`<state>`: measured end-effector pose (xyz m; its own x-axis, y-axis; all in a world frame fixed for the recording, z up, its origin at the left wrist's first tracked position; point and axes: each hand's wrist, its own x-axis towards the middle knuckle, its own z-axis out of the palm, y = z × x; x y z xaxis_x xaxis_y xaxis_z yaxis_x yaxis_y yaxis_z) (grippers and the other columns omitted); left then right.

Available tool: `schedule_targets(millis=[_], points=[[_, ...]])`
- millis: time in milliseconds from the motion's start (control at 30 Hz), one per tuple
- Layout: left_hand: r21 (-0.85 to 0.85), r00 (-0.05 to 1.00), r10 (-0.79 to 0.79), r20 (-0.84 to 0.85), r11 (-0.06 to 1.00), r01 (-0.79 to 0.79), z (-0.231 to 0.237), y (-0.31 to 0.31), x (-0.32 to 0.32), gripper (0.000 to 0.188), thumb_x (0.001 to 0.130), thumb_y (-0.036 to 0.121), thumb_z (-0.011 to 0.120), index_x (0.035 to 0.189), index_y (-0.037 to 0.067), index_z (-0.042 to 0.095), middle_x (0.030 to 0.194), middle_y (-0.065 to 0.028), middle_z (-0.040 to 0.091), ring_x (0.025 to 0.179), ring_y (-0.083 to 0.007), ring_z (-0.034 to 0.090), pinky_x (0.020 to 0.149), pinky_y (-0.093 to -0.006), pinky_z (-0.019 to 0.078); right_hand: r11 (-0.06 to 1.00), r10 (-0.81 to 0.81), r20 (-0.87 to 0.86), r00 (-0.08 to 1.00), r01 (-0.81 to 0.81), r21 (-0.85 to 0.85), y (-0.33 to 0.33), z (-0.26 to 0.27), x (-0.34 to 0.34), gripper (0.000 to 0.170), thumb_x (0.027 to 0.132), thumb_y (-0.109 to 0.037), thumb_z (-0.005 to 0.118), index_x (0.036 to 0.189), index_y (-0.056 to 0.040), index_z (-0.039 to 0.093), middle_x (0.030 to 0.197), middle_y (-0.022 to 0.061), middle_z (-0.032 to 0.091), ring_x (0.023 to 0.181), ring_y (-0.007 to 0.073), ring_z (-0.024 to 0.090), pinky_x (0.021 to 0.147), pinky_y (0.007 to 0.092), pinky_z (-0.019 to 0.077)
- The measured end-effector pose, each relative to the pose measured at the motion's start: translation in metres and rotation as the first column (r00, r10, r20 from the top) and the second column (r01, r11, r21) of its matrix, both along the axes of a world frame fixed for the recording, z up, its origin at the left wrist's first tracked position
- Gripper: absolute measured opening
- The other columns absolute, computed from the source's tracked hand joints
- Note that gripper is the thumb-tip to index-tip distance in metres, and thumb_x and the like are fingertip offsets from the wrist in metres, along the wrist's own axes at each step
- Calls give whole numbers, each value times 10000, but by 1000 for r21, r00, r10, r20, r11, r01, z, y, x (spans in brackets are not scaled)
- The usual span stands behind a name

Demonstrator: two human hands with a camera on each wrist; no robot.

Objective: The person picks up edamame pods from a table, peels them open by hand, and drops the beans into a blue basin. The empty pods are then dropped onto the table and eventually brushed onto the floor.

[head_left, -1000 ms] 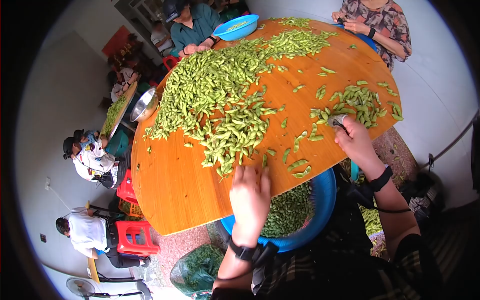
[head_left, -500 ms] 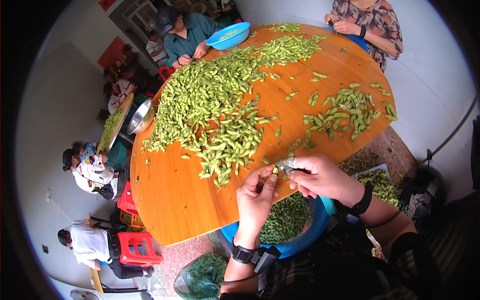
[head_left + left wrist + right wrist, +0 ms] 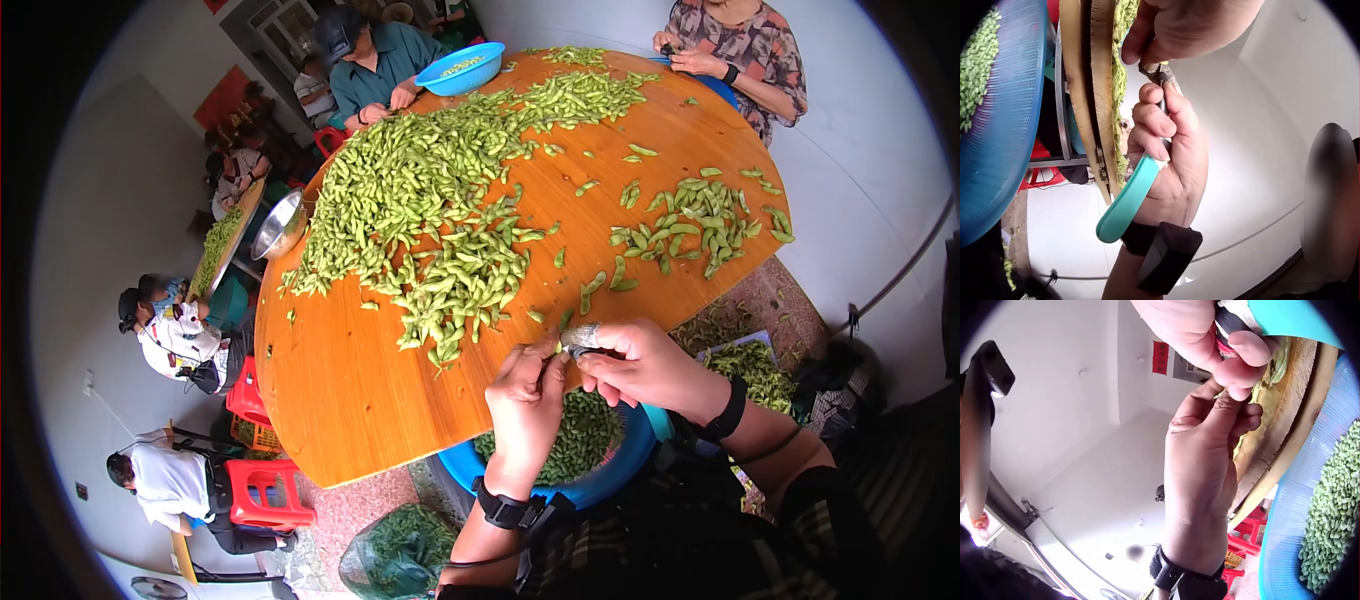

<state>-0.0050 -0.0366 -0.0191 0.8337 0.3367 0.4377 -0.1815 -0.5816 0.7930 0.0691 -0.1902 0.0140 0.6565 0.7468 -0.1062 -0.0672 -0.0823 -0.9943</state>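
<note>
Over the table's front edge, my left hand (image 3: 525,395) pinches a green soybean pod (image 3: 559,348), mostly hidden by the fingers. Close against it, my right hand (image 3: 655,370) grips a tool with a curved teal handle (image 3: 1125,203); its working end is covered by the fingers. A grey-white wrap (image 3: 580,336) sits on the right thumb. Below both hands, a blue basket (image 3: 642,440) holds shelled green beans (image 3: 570,440). Beyond them, a big heap of pods (image 3: 410,190) covers part of the wooden table (image 3: 350,390).
A smaller pile of pods (image 3: 700,220) lies at the table's right. A metal bowl (image 3: 280,228) and a light blue basin (image 3: 460,70) stand along the far edges. Other people sit around. Red stools (image 3: 265,495) and a green mesh bag (image 3: 400,550) are at lower left.
The right hand came from the right-hand pod pile to meet the left hand at the front edge. The left hand lifted from the table and now pinches a pod.
</note>
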Motion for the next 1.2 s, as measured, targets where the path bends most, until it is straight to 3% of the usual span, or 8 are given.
schedule_targets(millis=[133, 333, 400, 533, 767, 833, 933, 1200], points=[[-71, 999, -16, -45, 997, 12, 4, 1, -1, 140, 820, -26, 657, 958, -3, 663, 775, -125, 630, 677, -226, 636, 624, -301, 505, 1000, 13, -1, 1000, -13, -11, -2, 0, -3, 148, 947, -87, 500, 1033, -21, 600, 703, 10, 602, 526, 45, 550, 438, 195, 420], [99, 1000, -18, 2, 995, 17, 6, 1, -1, 153, 803, -36, 660, 952, 0, 652, 766, -131, 615, 650, -244, 622, 599, -310, 491, 1000, -7, -14, 1000, 7, 16, -1, -6, -3, 189, 947, -71, 507, 1105, -23, 599, 693, 14, 594, 519, 40, 517, 453, 195, 403], [24, 996, -65, -63, 997, 67, 4, 2, -3, 97, 830, -75, 644, 925, -57, 646, 804, -69, 642, 734, -113, 654, 633, -240, 542, 997, 4, -50, 999, 0, 78, -1, -12, -2, 196, 948, -73, 517, 1120, -25, 597, 693, 11, 583, 518, 37, 486, 450, 198, 382], [-253, 979, -199, -32, 950, 185, -3, 5, -4, 110, 863, -68, 622, 971, -58, 636, 825, -73, 654, 766, -127, 671, 670, -251, 570, 993, -17, -77, 997, 26, 117, 0, -19, -3, 189, 950, -72, 519, 1116, -22, 593, 688, 5, 569, 523, 36, 474, 453, 198, 371], [-660, 919, -380, -105, 718, 221, -1, 22, -5, 179, 934, 39, 578, 1091, -39, 616, 944, -124, 684, 816, -170, 687, 742, -281, 585, 991, 23, -193, 981, 3, 131, -3, -2, -3, 161, 956, -92, 509, 1079, -32, 596, 686, -13, 538, 514, 22, 452, 441, 181, 335], [-770, 911, -411, 20, 575, 276, -3, 26, -2, 181, 953, 64, 554, 1086, -40, 618, 944, -135, 684, 807, -193, 693, 736, -283, 586, 992, 28, -211, 977, -1, 129, -3, -1, -2, 160, 958, -98, 508, 1077, -35, 595, 691, -13, 538, 512, 20, 450, 438, 177, 329], [-815, 920, -389, 51, 516, 263, -5, 30, 1, 168, 965, 82, 535, 1052, -48, 597, 912, -124, 670, 776, -218, 696, 701, -289, 590, 991, 47, -223, 974, -17, 133, 1, -1, -1, 166, 961, -104, 506, 1089, -31, 583, 699, -9, 549, 513, 20, 459, 438, 176, 337], [-905, 943, -288, 164, 337, 260, -8, 37, 6, 157, 986, 108, 496, 1038, -24, 566, 996, -154, 638, 771, -210, 674, 682, -282, 582, 956, -223, -204, 953, 254, 145, 9, -1, -9, 231, 955, -67, 513, 1177, -26, 557, 700, -6, 554, 517, 24, 462, 465, 172, 373]])
